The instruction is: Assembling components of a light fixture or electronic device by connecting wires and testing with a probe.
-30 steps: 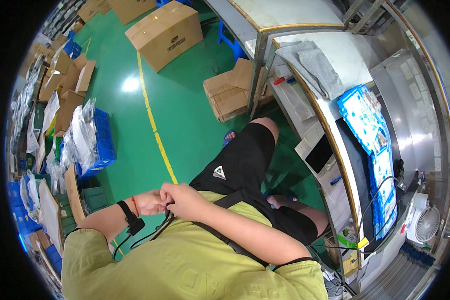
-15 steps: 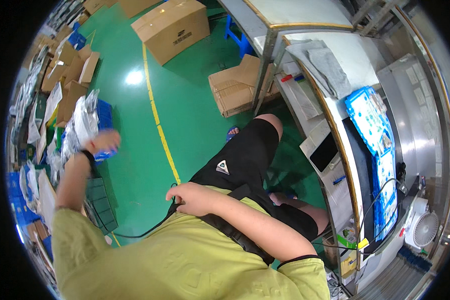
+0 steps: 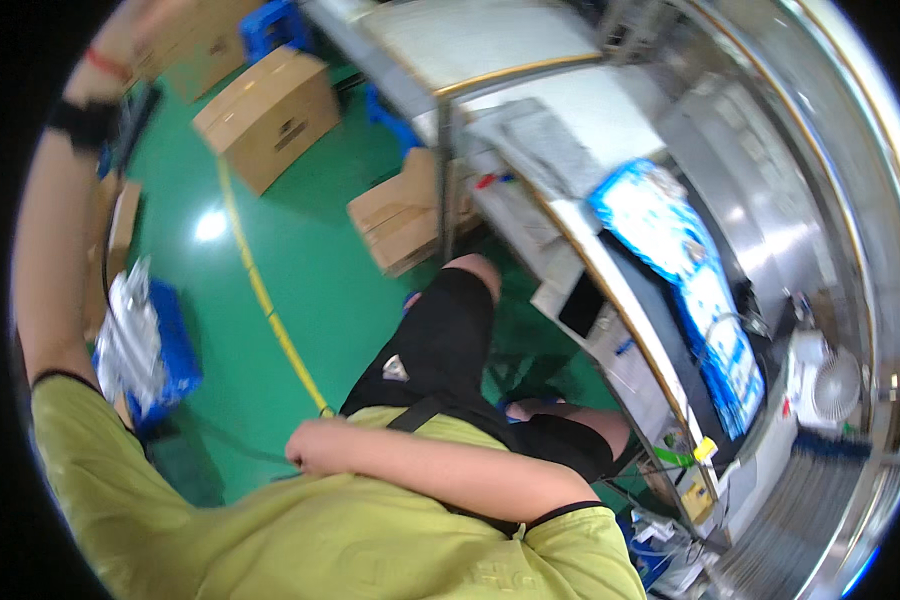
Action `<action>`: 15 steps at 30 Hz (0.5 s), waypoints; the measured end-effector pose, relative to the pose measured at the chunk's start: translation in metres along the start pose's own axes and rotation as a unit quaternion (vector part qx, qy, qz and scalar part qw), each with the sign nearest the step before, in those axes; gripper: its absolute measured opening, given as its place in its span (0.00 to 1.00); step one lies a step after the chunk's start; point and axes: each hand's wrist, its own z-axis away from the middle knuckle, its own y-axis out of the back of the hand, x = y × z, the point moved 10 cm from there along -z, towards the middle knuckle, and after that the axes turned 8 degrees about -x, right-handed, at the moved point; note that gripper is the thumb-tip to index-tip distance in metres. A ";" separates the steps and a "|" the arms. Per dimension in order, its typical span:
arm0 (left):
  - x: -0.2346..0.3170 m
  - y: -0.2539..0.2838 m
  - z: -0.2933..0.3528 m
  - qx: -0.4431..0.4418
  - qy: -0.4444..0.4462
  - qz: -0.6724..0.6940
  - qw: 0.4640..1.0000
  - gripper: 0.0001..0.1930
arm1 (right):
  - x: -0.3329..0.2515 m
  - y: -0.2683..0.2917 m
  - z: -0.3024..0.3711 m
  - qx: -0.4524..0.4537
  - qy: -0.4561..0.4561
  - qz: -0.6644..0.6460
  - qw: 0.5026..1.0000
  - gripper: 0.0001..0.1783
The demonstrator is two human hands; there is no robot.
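My left hand (image 3: 142,32) is raised at the upper left rim, blurred and partly cut off, so its fingers cannot be read. A black band (image 3: 80,125) and a red cord (image 3: 107,64) circle that wrist. Beside it is a blurred dark elongated object (image 3: 138,120), from which a black cable (image 3: 107,255) hangs down. I cannot tell whether the hand touches it. My right hand (image 3: 317,446) is closed against the left front of my waist, its forearm across my belly. Whatever its fingers grip is hidden. A black strap (image 3: 417,412) crosses my lap.
A workbench (image 3: 625,110) to my right bears grey cloth (image 3: 542,140), blue-and-white packages (image 3: 650,220) and a white fan (image 3: 832,388). Its lower shelf has a black phone (image 3: 581,305). Cardboard boxes (image 3: 270,120) and a blue crate (image 3: 175,335) with clear plastic stand on the green floor.
My left hand has swung up from beside the blue crate to the upper left rim. My right hand stays at my waist, its fingers now more hidden. The view has shifted and turned.
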 end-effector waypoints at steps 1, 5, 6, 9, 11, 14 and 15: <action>0.006 -0.136 -0.025 -0.142 -0.119 0.049 0.981 0.20 | 0.019 0.005 0.010 -0.010 -0.035 -0.003 0.999 0.09; -0.023 -0.349 -0.024 -0.310 -0.018 0.133 0.941 0.09 | 0.022 0.034 0.067 0.049 -0.100 0.019 0.994 0.22; -0.044 -0.390 -0.017 -0.352 0.036 0.195 0.915 0.08 | 0.018 0.045 0.090 0.094 -0.105 0.016 0.990 0.25; -0.074 -0.490 -0.011 -0.426 -0.035 0.110 0.897 0.10 | 0.003 0.086 0.205 0.314 -0.116 -0.045 0.941 0.23; -0.092 -0.550 -0.004 -0.449 -0.032 0.113 0.886 0.09 | -0.013 0.101 0.301 0.459 -0.121 -0.055 0.878 0.23; -0.102 -0.610 0.048 -0.567 -0.212 -0.063 0.793 0.13 | -0.027 0.095 0.425 0.547 -0.281 -0.045 0.788 0.17; -0.103 -0.611 0.069 -0.597 -0.155 -0.028 0.786 0.13 | -0.035 0.085 0.465 0.643 -0.258 -0.069 0.718 0.17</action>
